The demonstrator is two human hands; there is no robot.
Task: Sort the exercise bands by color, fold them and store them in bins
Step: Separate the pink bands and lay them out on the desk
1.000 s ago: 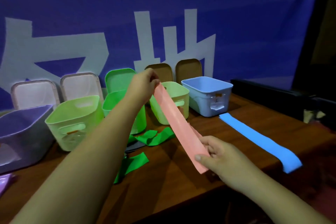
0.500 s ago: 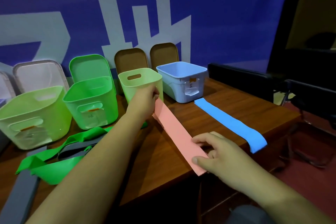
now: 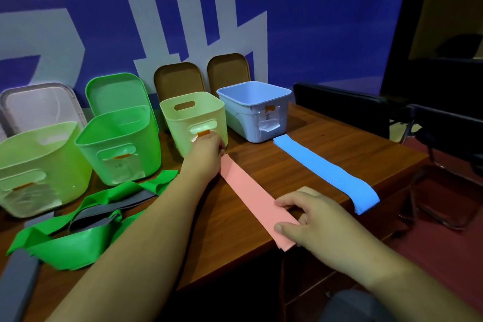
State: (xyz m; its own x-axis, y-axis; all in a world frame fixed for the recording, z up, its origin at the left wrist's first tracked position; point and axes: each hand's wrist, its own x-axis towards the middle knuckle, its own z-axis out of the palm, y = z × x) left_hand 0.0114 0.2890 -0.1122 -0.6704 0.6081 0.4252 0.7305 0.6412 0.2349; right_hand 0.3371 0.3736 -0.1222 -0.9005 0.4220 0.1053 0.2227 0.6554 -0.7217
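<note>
**Pink band held flat at both ends, near the table's front edge**

A blue fabric backdrop (image 3: 326,21) with large white shapes closes off the far side. Before it stands a wooden table (image 3: 326,154), glossy and brown-grained. The bare wood lies mostly between the two flat bands and out to the right corner, where dark chairs (image 3: 345,104) stand close.

Four smooth plastic bins with rounded corners line the back, all open-topped: a pale green bin (image 3: 39,165), a bright green bin (image 3: 117,144), a cream-green bin (image 3: 190,112) and a light blue bin (image 3: 251,110). Each has a handle cut-out and a taped paper label; their floors are out of sight. Lids lean behind them – one clear (image 3: 39,104), one green (image 3: 115,94), two brown (image 3: 180,78).

Crumpled green bands (image 3: 78,246) tangled with grey bands (image 3: 117,202) crowd the left front. A blue band (image 3: 326,172) lies flat, its near end drooping over the edge.

The pink band (image 3: 248,191) lies flat and diagonal, its near end at the front edge. The left hand (image 3: 206,154) has curled fingers at its far end, just before the cream-green bin – the grip itself is hidden. The right hand (image 3: 313,219) clamps the near end, with the thumb and a curled forefinger on top.
</note>
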